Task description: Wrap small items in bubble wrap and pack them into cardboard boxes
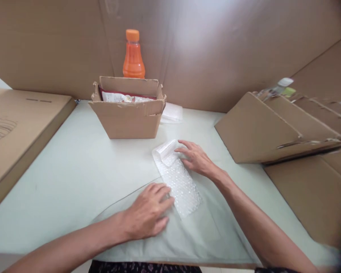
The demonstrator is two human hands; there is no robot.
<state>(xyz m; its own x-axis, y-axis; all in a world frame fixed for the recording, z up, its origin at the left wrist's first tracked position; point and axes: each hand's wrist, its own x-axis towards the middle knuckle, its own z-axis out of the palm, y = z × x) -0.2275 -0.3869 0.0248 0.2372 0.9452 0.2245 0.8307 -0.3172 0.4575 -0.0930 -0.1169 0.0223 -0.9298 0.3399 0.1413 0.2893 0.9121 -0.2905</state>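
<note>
A strip of white bubble wrap lies on the pale green table, its far end curled over. My right hand rests on that far end with fingers stretched out flat. Lying flat by the near end, my left hand has its fingertips touching the wrap's edge. Under the wrap is a clear plastic sheet or bag.
A small open cardboard box with packets inside stands behind the wrap, an orange bottle beyond it. Flattened cartons are stacked at the right, a large flat carton at the left. Cardboard walls close the back.
</note>
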